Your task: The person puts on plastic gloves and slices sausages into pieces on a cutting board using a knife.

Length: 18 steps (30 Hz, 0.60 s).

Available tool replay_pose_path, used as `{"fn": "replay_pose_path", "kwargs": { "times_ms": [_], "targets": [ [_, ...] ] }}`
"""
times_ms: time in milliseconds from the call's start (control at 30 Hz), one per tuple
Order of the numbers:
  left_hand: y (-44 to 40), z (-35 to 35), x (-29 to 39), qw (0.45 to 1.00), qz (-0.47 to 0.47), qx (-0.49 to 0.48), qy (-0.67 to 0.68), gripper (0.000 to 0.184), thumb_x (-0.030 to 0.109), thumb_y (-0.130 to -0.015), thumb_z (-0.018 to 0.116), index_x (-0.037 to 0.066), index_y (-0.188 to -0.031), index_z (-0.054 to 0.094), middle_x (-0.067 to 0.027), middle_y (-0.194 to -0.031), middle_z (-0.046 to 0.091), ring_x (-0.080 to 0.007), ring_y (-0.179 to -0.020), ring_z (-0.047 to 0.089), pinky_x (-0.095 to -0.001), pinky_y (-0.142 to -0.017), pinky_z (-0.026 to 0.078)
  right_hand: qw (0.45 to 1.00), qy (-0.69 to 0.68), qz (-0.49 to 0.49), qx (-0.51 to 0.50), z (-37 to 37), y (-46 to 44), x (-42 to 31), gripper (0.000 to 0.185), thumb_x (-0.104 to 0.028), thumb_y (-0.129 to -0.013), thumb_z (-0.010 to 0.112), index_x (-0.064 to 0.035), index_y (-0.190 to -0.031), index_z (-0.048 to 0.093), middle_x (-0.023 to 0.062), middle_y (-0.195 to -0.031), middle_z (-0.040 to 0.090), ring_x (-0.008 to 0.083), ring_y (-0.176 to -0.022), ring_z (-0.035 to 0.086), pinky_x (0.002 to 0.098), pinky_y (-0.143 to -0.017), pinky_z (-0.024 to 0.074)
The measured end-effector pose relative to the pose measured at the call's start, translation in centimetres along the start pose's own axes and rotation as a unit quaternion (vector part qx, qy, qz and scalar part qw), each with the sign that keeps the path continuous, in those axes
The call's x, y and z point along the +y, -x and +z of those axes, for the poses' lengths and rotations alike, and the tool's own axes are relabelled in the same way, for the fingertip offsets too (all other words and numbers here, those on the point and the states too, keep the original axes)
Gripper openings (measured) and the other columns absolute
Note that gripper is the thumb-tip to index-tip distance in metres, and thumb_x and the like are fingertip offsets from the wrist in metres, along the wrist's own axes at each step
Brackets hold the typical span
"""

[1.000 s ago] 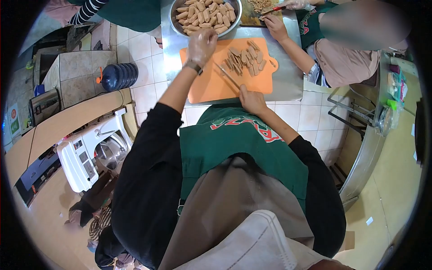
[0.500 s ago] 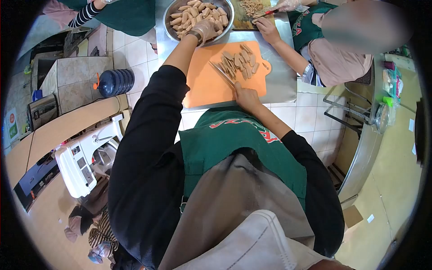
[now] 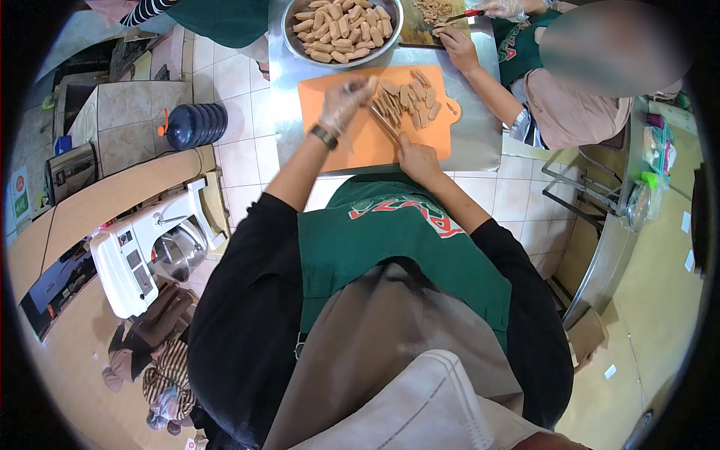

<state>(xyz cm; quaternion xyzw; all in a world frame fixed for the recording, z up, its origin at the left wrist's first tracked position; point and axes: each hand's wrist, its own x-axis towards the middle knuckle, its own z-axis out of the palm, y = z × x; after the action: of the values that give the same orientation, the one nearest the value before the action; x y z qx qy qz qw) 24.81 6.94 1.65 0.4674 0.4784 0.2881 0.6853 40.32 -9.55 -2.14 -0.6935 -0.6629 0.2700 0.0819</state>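
Slicing looks partly done: a cluster of cut pieces lies toward the right of the orange board, upper centre of the frame. Much seems left, since whole sausages heap the metal bowl just above, on the same steel surface. The right hand is wrapped round the knife, its blade beside the pieces. The gloved left hand draws its fingertips together over the board; whether they pinch a sausage, I cannot tell.
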Motion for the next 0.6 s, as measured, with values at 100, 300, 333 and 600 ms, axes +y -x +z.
{"fn": "replay_pose_path", "kwargs": {
  "times_ms": [100, 300, 333, 600],
  "targets": [
    [2.2, 1.0, -5.6, 0.996, -0.055, 0.064, -0.002, 0.027, 0.015, -0.083, 0.068, -0.001, -0.104, 0.063, -0.0056, -0.076, 0.064, -0.0095, -0.061, 0.058, -0.0243, -0.055, 0.049, 1.0, -0.001, 0.004, -0.004, 0.2, 0.0, 0.0, 0.018, -0.022, -0.092, 0.046, -0.0051, -0.095, 0.04, 0.0196, -0.059, 0.059, 0.0388, -0.056, 0.06, 0.0517, -0.051, 0.0451],
    [3.6, 1.8, -9.0, 0.987, -0.075, 0.144, -0.024, 0.019, 0.008, -0.08, 0.068, 0.0, -0.096, 0.062, -0.0065, -0.07, 0.062, -0.0103, -0.053, 0.057, -0.0244, -0.047, 0.048, 1.0, 0.001, 0.019, 0.007, 0.4, 0.2, -0.7, 0.019, -0.023, -0.092, 0.046, -0.0051, -0.094, 0.04, 0.0189, -0.057, 0.058, 0.0388, -0.055, 0.06, 0.0514, -0.05, 0.045],
    [3.5, 1.7, -8.6, 0.986, -0.068, 0.151, -0.035, 0.02, 0.008, -0.079, 0.068, 0.0, -0.096, 0.062, -0.0067, -0.071, 0.062, -0.0108, -0.055, 0.058, -0.0244, -0.047, 0.048, 1.0, 0.0, 0.017, 0.006, 0.5, 0.2, -0.7, 0.019, -0.023, -0.092, 0.046, -0.0051, -0.094, 0.04, 0.0189, -0.057, 0.058, 0.0388, -0.055, 0.06, 0.0514, -0.05, 0.045],
    [1.4, 1.2, -8.0, 0.979, -0.045, 0.191, -0.051, 0.019, 0.003, -0.075, 0.071, -0.001, -0.091, 0.062, -0.0085, -0.079, 0.063, -0.0141, -0.06, 0.061, -0.0249, -0.049, 0.051, 1.0, 0.01, 0.004, 0.009, 0.6, 0.2, -0.4, 0.018, -0.022, -0.092, 0.046, -0.0049, -0.094, 0.04, 0.0186, -0.057, 0.058, 0.0388, -0.056, 0.061, 0.0508, -0.05, 0.0455]
  ]
}}
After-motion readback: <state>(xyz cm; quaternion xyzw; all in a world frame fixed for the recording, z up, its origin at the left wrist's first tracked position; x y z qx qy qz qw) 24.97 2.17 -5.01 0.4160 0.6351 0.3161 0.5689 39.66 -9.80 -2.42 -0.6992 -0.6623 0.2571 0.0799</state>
